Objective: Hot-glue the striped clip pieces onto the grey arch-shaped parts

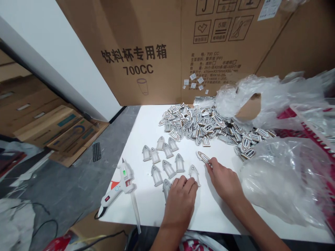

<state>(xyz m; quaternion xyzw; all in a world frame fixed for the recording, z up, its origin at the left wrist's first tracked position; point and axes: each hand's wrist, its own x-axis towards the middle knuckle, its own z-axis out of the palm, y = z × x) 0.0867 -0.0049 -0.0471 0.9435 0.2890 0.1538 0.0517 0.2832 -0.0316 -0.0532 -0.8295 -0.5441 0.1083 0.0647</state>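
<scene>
My left hand rests on the white table with its fingers curled down onto a small grey arch-shaped piece and another beside it. My right hand pinches the end of a brown-and-white patterned arch piece lying flat on the table. Several grey arch pieces lie laid out in loose rows just beyond my left hand. A big heap of patterned arch pieces covers the far part of the table.
A white hot-glue gun stands at the table's left front edge, its cord hanging off. Crumpled clear plastic bags and a red basket fill the right side. Large cardboard boxes wall the back; flattened cartons lie on the floor left.
</scene>
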